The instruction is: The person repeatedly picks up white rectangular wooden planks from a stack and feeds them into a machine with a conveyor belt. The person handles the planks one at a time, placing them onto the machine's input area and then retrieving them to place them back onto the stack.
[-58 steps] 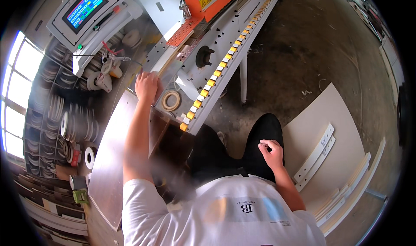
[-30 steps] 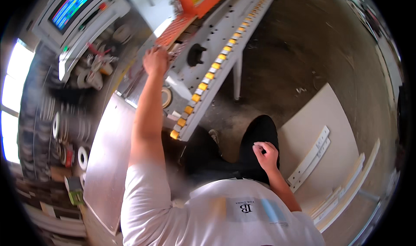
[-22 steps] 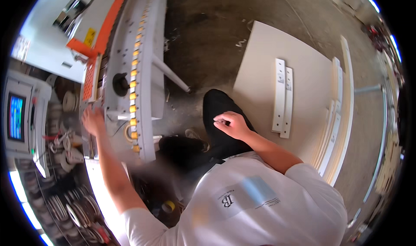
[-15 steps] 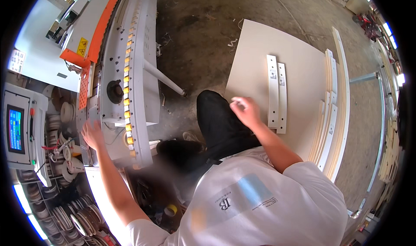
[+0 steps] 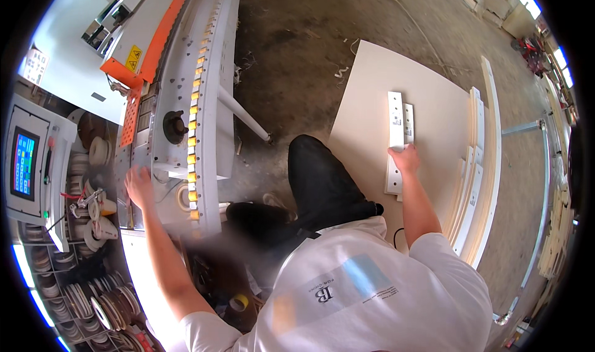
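Here the right hand (image 5: pixel 406 160) rests on the lower part of two narrow white panel strips (image 5: pixel 395 142) that lie side by side on a large pale board (image 5: pixel 372 98); the fingers lie over the strips, and whether they are closed around an edge cannot be told. The board lies flat on the concrete floor (image 5: pixel 297 35), just right of the person's dark trouser leg (image 5: pixel 319 181). Right of the strips, further white panels (image 5: pixel 477 166) are stacked along the board's far side. Left of the board, across the leg, the left hand (image 5: pixel 139 187) is blurred, its fingers spread, at the near end of an edge-banding machine (image 5: pixel 186 104); contact cannot be judged. A roll of tape (image 5: pixel 183 197) sits just right of this hand. Left of the machine stands a control panel with a coloured screen (image 5: pixel 25 163), with coils of edge band (image 5: pixel 99 299) racked below it. The machine's orange guard (image 5: pixel 158 39) runs away toward the top of the view.
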### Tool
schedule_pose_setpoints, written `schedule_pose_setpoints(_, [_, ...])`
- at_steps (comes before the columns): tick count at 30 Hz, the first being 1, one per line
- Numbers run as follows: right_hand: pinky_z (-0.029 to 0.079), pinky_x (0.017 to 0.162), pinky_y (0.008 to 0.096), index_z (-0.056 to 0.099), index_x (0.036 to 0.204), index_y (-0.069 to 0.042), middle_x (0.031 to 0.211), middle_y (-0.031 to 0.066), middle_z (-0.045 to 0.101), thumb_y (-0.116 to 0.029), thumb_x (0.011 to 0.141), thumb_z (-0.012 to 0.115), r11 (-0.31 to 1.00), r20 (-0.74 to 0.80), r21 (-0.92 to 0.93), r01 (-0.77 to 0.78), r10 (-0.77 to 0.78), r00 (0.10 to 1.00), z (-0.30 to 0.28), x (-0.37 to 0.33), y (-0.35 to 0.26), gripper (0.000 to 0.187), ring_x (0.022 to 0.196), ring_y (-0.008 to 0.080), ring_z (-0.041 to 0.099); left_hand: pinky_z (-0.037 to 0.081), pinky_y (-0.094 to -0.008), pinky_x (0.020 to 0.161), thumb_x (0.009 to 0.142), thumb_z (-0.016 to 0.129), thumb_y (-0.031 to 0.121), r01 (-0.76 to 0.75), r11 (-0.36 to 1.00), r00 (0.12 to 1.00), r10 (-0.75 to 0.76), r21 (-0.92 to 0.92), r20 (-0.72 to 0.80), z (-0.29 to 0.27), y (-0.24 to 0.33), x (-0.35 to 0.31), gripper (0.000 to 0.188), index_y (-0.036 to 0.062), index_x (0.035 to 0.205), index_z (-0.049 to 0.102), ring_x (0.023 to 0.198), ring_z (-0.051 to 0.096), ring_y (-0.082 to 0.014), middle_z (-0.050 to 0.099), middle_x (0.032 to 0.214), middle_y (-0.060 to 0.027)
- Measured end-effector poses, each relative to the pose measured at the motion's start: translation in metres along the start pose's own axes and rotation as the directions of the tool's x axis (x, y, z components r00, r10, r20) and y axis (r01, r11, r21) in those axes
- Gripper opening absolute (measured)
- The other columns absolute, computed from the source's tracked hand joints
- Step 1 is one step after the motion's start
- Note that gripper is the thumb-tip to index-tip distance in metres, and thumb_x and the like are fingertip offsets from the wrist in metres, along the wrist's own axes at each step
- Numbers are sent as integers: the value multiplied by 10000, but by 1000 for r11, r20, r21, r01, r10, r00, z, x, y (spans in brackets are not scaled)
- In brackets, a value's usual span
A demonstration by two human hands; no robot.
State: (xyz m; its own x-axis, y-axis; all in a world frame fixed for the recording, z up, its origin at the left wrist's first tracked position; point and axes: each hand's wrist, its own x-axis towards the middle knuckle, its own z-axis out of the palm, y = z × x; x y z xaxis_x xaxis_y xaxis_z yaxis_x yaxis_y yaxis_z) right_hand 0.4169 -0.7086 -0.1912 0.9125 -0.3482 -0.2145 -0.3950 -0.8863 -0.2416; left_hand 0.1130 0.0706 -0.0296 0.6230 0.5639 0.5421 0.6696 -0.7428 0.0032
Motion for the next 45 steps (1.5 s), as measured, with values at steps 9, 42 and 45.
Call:
schedule_pose_setpoints(9, [542, 857, 445, 697, 1058, -11, 977, 111, 736, -446, 837, 834, 934, 2, 352, 59, -64, 998, 20, 6, 19, 507, 963, 309, 706, 515, -469, 1030, 1017, 638, 281, -20, 999, 999, 19, -28, -30, -6, 9, -1, 313, 87, 1252, 710, 1206, 639, -363, 716, 1291, -113])
schedule_pose_setpoints(42, [548, 832, 301, 696, 1043, -105, 1109, 31, 724, -193, 1026, 779, 53, 215, 960, -275, -766, 605, -20, -210, -149, 122, 960, 124, 680, 516, -462, 1057, 701, 910, 190, -677, 426, 628, 759, -600, -169, -136, 298, -109, 546, 87, 1167, 645, 1273, 614, -331, 648, 1409, -97])
schedule_pose_setpoints(45, [570, 949, 310, 686, 1271, 9, 1167, 108, 762, -202, 1011, 803, 143, 179, 983, -113, -868, 463, -21, -212, -157, 356, 1073, 148, 711, 516, -456, 1056, 707, 912, 166, -609, 527, 718, 685, -593, -129, -134, 265, -110, 505, 99, 1141, 662, 1279, 607, -327, 654, 1403, -87])
